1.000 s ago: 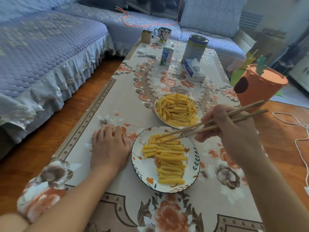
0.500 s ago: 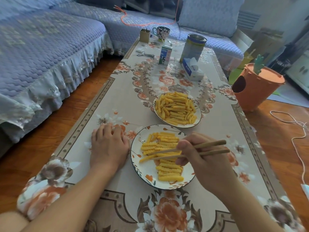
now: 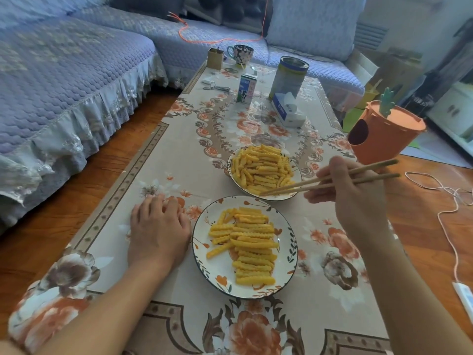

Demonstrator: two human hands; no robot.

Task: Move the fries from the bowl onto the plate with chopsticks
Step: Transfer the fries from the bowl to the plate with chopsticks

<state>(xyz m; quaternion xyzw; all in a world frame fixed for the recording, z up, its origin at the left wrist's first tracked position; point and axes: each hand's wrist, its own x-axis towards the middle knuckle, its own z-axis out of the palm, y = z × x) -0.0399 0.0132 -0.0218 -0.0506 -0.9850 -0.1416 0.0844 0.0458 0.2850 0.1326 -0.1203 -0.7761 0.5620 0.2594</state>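
The right hand (image 3: 358, 201) has its fingers (image 3: 326, 172) curled around a pair of long wooden chopsticks (image 3: 330, 181), gripping them near mid-length. The tips point left from the hand into the near edge of the white ceramic bowl (image 3: 298, 172), touching the heap of yellow crinkle-cut fries (image 3: 261, 167) there; whether a fry is pinched I cannot tell. Those fries lie mostly crosswise, roughly along the chopsticks. The white flower-patterned plate (image 3: 289, 252) sits just nearer than the bowl, already holding many fries. The left hand (image 3: 157, 231) rests flat, fingers straight, on the floral-clothed counter (image 3: 143, 155), left of the plate. A milk carton (image 3: 246, 88) beyond the bowl carries unreadable print.
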